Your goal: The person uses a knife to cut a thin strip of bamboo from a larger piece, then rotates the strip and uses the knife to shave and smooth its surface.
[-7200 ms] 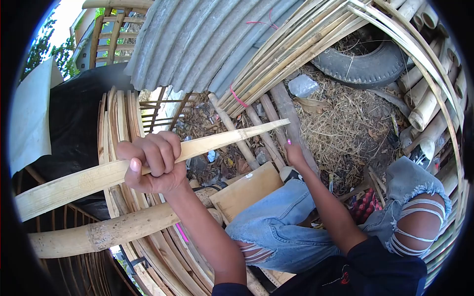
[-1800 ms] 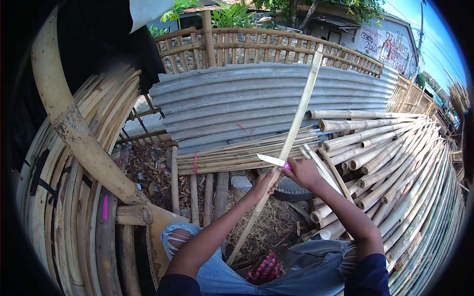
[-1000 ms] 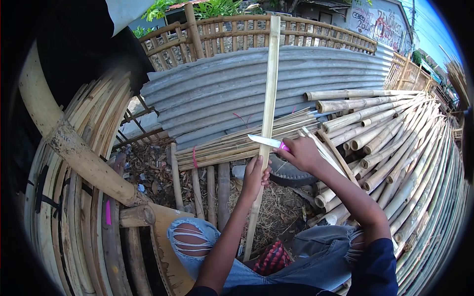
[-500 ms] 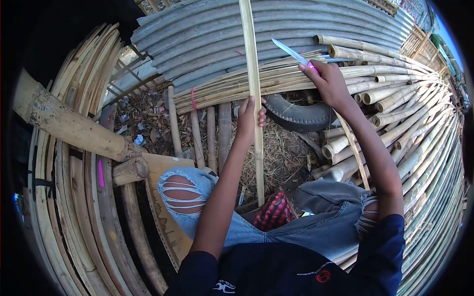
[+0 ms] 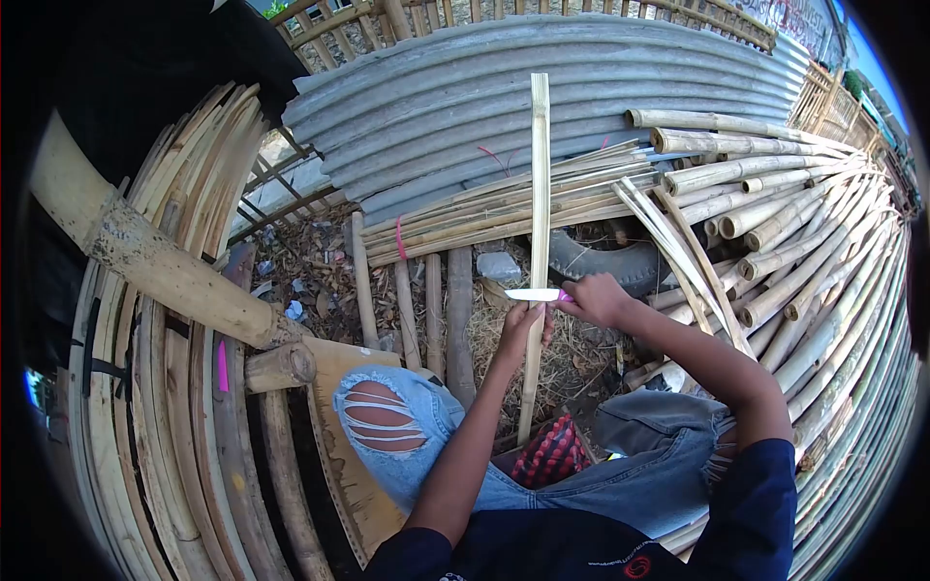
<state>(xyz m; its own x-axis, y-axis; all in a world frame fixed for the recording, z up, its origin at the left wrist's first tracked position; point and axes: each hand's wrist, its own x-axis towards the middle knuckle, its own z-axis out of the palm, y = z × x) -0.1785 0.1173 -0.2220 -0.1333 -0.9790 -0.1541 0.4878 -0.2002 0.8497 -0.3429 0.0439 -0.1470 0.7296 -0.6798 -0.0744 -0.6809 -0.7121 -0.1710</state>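
Note:
A long pale bamboo strip [image 5: 541, 174] stands nearly upright in front of me, its lower end between my legs. My left hand [image 5: 524, 327] is closed around its lower part. In my right hand [image 5: 593, 298] is a knife [image 5: 531, 294] with a pink handle. The blade lies level across the strip, just above my left hand, and appears to touch it. A red and black patterned cloth [image 5: 554, 453] sits by the strip's foot.
Bamboo poles [image 5: 736, 184] are stacked on the right. Bundled strips [image 5: 484, 215] lie ahead, before a corrugated metal sheet [image 5: 436, 97]. A tyre [image 5: 601, 263] rests on the ground. Split bamboo [image 5: 165, 416] and a thick bamboo pole [image 5: 174, 276] stand at my left.
My right hand has brought the knife down and left, from beside the strip to across it. The strip's top now shows lower in view. The camera view has shifted slightly.

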